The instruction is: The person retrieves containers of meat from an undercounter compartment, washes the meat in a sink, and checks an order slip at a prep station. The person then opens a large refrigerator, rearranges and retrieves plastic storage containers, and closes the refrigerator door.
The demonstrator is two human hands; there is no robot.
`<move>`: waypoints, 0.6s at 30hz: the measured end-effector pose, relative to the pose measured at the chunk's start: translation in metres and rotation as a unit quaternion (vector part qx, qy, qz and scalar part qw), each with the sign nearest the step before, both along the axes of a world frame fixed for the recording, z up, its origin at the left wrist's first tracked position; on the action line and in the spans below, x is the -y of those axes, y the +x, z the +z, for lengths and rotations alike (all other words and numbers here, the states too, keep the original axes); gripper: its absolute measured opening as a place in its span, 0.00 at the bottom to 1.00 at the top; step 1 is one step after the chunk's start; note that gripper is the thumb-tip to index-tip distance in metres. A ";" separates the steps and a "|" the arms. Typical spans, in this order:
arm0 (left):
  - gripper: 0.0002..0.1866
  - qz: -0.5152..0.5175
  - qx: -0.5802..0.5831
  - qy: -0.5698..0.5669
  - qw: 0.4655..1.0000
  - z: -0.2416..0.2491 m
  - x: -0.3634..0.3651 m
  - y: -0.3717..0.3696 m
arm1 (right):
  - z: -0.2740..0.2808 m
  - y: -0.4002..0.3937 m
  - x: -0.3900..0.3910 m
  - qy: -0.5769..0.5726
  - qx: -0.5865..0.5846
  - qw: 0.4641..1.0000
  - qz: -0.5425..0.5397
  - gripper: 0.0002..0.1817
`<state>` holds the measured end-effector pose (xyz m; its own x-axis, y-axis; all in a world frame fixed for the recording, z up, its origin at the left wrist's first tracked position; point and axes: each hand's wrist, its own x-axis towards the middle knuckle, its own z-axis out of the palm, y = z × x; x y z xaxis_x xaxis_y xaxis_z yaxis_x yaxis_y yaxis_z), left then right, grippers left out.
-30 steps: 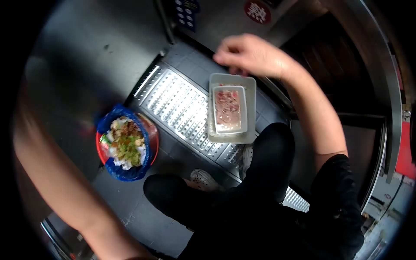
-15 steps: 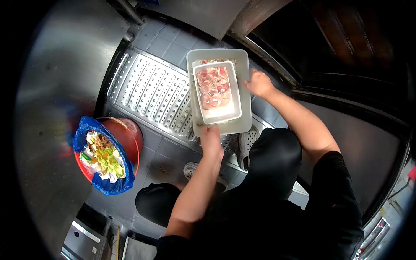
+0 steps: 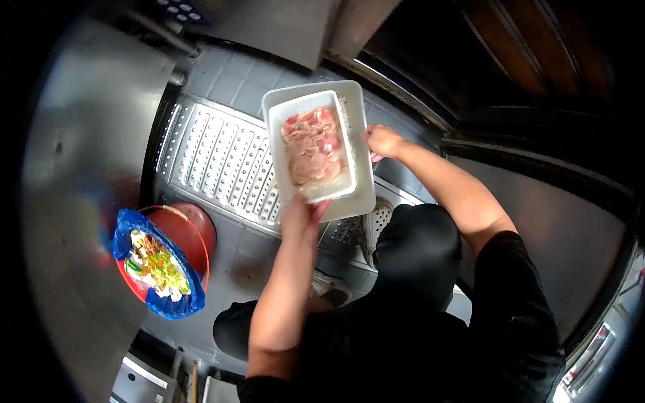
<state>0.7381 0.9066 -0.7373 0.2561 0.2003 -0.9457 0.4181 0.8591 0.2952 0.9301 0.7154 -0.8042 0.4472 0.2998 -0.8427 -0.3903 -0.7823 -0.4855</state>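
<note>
My left hand (image 3: 302, 213), blurred, is closed at the near end of a white plastic tub (image 3: 344, 142). Thin slices of pinkish raw meat (image 3: 312, 148) lie in this tub with some liquid. Beneath and around it is a larger, pale translucent tub (image 3: 363, 176), with bits of residue showing along its inside. The fingers of my right hand (image 3: 384, 142) are closed on the larger tub's right rim. Both tubs are over the floor in front of my knees, and the smaller one overlaps the larger one's left side.
A red bucket (image 3: 195, 235) with a blue bag (image 3: 176, 307) of food scraps stands at lower left. Under the tubs runs a perforated metal floor plate (image 3: 225, 161) set among grey tiles (image 3: 245, 242). A steel surface (image 3: 80, 221) fills the left, and dark equipment (image 3: 537, 148) the right.
Both tubs have moved left in view along with my hands. The smaller tub has shifted toward the larger one's left side and looks bigger, and its meat has slid about.
</note>
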 end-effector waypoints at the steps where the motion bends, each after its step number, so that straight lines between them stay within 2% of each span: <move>1: 0.21 -0.013 0.045 0.013 0.999 0.022 -0.006 -0.013 | -0.004 0.000 0.003 -0.003 -0.008 1.000 0.005 0.20; 5: 0.24 0.010 0.034 0.060 0.998 0.111 -0.053 -0.066 | -0.030 -0.006 0.010 0.010 -0.017 1.000 0.003 0.20; 7: 0.26 0.034 0.078 0.099 0.991 0.137 -0.072 -0.081 | -0.021 -0.008 0.007 0.011 -0.020 1.000 -0.002 0.19; 11: 0.25 0.108 0.068 0.179 0.976 0.141 -0.115 -0.090 | -0.018 -0.009 0.005 0.011 -0.015 0.999 0.038 0.16; 13: 0.20 0.122 0.098 0.181 0.971 0.132 -0.130 -0.092 | -0.009 -0.007 0.000 0.003 0.003 0.997 0.080 0.14; 14: 0.18 0.144 0.111 0.181 0.966 0.124 -0.137 -0.094 | -0.009 -0.004 -0.002 -0.019 0.017 0.990 0.142 0.12; 18: 0.12 0.207 0.099 0.178 0.957 0.122 -0.131 -0.081 | -0.006 -0.004 0.000 -0.005 0.012 0.993 0.118 0.13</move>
<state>0.6576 1.0374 -0.6149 0.2518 0.6240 -0.7398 -0.0309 0.7692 0.6383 0.9264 0.7156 -0.8099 0.3853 0.3901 -0.8363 -0.1843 -0.8555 -0.4840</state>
